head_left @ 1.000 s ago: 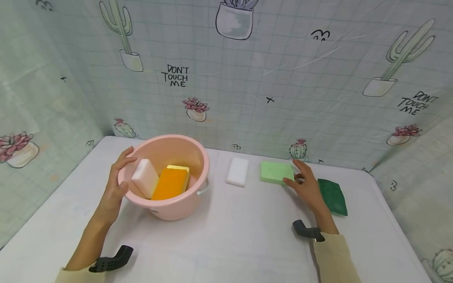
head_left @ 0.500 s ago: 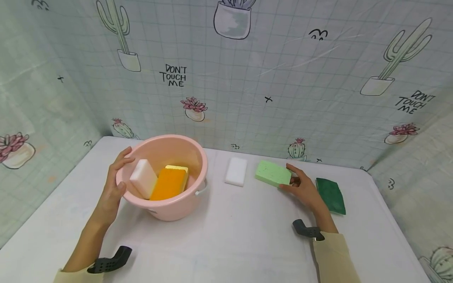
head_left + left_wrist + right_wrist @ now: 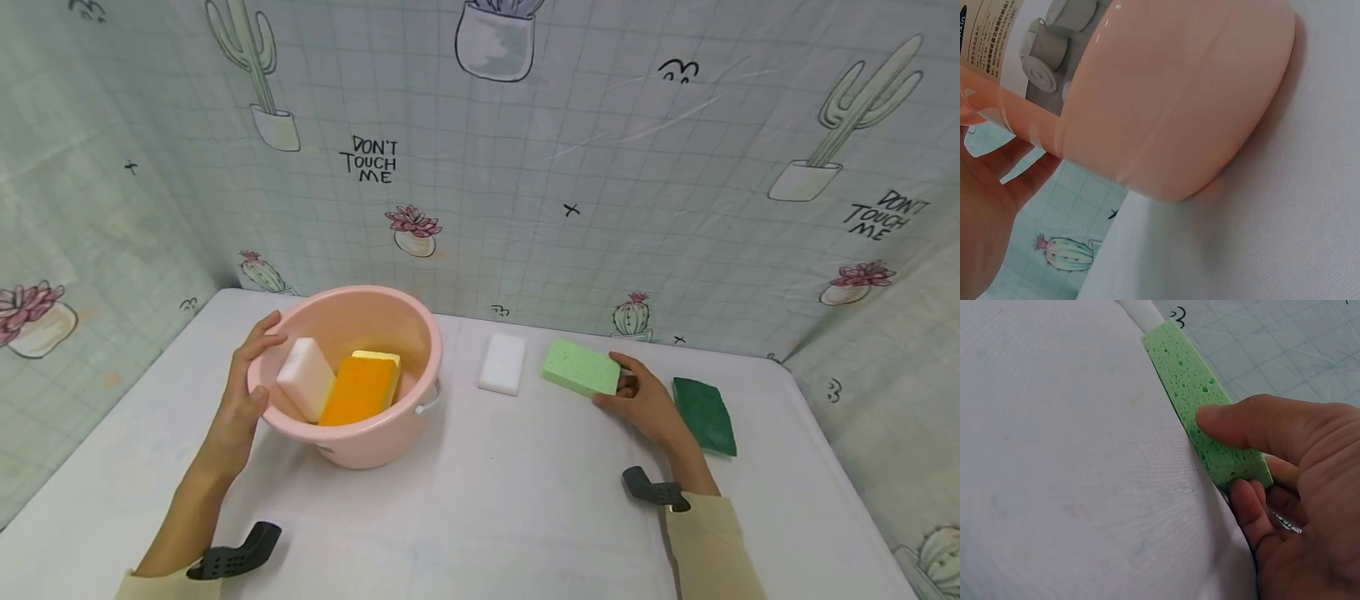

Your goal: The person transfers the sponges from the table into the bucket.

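Observation:
My left hand (image 3: 240,396) grips the near-left rim of a pink bucket (image 3: 375,446), which leans toward me. In the left wrist view, the bucket's smooth side (image 3: 1166,106) with a printed label fills much of the picture, and fingers show behind its edge. Inside the bucket are a pale block (image 3: 306,379), an orange-topped sponge (image 3: 360,392) and a yellow piece partly hidden behind it. My right hand (image 3: 647,406) pinches the right end of a light green sponge (image 3: 580,367). In the right wrist view, the thumb lies along the porous green sponge (image 3: 1194,381), fingertips under its near end.
A white rectangular block (image 3: 502,364) lies between the bucket and the green sponge. Just right of my right hand is a dark green pad (image 3: 707,417). The white table (image 3: 487,508) meets a cactus-printed cloth (image 3: 480,208) at its back edge.
The green sponge has turned clockwise and shifted slightly left, its left end rising, as my right hand took hold of its end. The left hand and bucket have stayed in place.

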Action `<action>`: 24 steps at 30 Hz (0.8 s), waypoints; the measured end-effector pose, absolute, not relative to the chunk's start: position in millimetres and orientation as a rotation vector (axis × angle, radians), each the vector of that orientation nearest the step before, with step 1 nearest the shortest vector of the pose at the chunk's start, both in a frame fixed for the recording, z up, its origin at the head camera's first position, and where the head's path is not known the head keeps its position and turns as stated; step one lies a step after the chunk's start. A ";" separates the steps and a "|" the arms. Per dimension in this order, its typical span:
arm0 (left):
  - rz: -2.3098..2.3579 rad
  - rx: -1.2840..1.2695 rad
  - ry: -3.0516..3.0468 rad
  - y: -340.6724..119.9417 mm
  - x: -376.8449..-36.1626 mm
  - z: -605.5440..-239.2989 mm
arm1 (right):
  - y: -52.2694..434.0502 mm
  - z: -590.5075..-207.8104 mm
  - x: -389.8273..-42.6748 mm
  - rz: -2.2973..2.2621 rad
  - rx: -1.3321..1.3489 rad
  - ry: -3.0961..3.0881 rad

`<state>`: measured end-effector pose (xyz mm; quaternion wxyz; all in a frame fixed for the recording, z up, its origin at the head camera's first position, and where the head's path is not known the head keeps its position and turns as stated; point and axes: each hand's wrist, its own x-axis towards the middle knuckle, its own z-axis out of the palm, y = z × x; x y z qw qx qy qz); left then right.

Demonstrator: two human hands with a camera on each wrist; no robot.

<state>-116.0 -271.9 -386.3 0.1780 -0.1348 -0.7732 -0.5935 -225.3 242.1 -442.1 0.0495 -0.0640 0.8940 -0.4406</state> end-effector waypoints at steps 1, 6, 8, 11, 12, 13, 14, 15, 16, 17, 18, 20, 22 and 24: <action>-1.677 -0.383 -2.186 -272.0 -116.0 -386.3 | 241.7 -442.0 -225.2 -1.346 -0.187 2.725; -1.703 -0.393 -2.173 -272.6 -116.4 -385.0 | 240.5 -443.2 -224.4 -1.359 -0.174 2.760; -1.715 -0.398 -2.171 -272.9 -116.4 -384.3 | 240.2 -443.9 -224.2 -1.367 -0.165 2.772; -1.716 -0.389 -2.176 -272.6 -115.9 -383.6 | 240.1 -444.7 -223.4 -1.381 -0.156 2.785; -1.709 -0.386 -2.180 -272.4 -115.7 -383.6 | 240.0 -444.6 -223.0 -1.389 -0.153 2.789; -1.703 -0.382 -2.185 -272.1 -115.6 -383.7 | 239.8 -444.5 -222.7 -1.397 -0.156 2.791; -1.696 -0.374 -2.186 -271.9 -115.4 -383.9 | 239.8 -444.3 -222.5 -1.400 -0.159 2.794; -1.694 -0.373 -2.187 -271.7 -115.4 -384.1 | 239.7 -443.9 -222.3 -1.402 -0.167 2.793; -1.692 -0.375 -2.185 -271.6 -115.4 -384.4 | 239.4 -443.2 -222.2 -1.403 -0.172 2.795; -1.691 -0.378 -2.183 -271.7 -115.4 -384.8 | 239.0 -442.3 -222.1 -1.415 -0.178 2.789; -1.690 -0.382 -2.181 -271.7 -115.5 -385.1 | 238.6 -441.1 -222.1 -1.419 -0.179 2.789; -1.697 -0.387 -2.174 -272.1 -115.7 -385.6 | 237.4 -438.1 -221.9 -1.438 -0.182 2.782; -1.699 -0.392 -2.170 -272.5 -116.0 -385.9 | 235.8 -433.8 -221.3 -1.479 -0.179 2.763; -1.696 -0.394 -2.172 -272.7 -116.3 -386.0 | 233.8 -428.8 -220.6 -1.510 -0.171 2.744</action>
